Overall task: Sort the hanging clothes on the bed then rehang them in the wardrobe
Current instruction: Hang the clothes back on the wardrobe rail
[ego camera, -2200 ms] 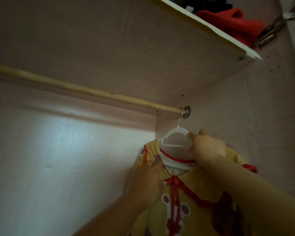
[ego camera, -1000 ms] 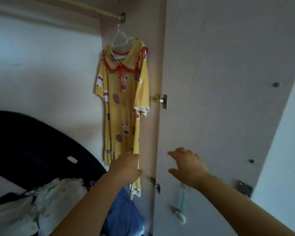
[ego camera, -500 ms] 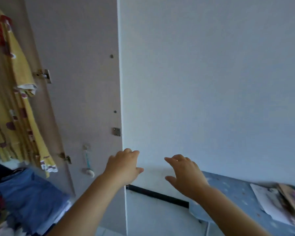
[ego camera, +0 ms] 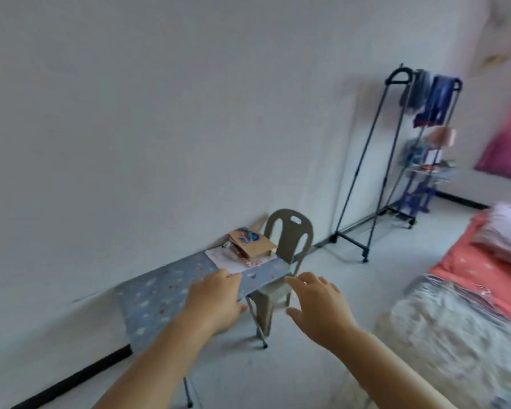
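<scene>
The wardrobe is out of view here, so nothing on its rail can be checked. What shows is a white wall, a pale floor and, at the right edge, the bed [ego camera: 466, 270] with a coral cover. On it lie blurred heaps: a pale, furry-looking bundle [ego camera: 455, 335] under clear plastic near the foot and a folded pinkish stack [ego camera: 508, 234] further up. Whether these are the clothes to be sorted I cannot tell, but they look like work still waiting. Against the wall stands a black clothes rack [ego camera: 396, 160] with a few dark items hung on it, then a grey plastic chair [ego camera: 288, 240], and a blue patterned desk [ego camera: 165, 293] carrying papers and a cardboard box [ego camera: 252, 242]. The left hand [ego camera: 216, 302] and right hand [ego camera: 320, 309] both reach forward with fingers spread and nothing in them. Judging by that, another garment still has to be fetched.
</scene>
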The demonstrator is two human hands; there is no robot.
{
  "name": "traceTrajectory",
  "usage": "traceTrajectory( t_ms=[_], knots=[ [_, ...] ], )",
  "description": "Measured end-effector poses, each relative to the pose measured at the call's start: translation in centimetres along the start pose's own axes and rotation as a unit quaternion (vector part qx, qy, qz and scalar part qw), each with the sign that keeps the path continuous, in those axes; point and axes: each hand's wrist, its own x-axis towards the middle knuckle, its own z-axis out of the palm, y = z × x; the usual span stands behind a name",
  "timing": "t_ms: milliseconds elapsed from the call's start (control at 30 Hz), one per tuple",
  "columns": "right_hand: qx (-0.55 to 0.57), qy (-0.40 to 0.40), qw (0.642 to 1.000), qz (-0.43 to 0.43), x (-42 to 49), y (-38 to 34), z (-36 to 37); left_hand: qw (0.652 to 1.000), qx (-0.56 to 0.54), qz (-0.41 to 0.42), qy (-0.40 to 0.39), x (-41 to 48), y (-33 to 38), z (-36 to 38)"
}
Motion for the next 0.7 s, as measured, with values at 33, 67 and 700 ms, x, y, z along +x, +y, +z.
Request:
traceTrajectory(
  t_ms=[33,67,700],
  knots=[
    [-0.002,0.001,0.999,0.035,-1.5,2.0,-0.1,0.999,-0.005,0.032,-0.013,0.6,2.2,0.6],
    [-0.002,-0.001,0.997,0.071,-3.2,3.9,-0.2,0.998,-0.009,0.064,-0.025,1.1,4.4,1.4],
    [-0.007,0.013,0.924,0.381,-26.0,32.7,-2.1,0.929,0.015,0.355,-0.100,2.1,42.0,8.8]
  ],
)
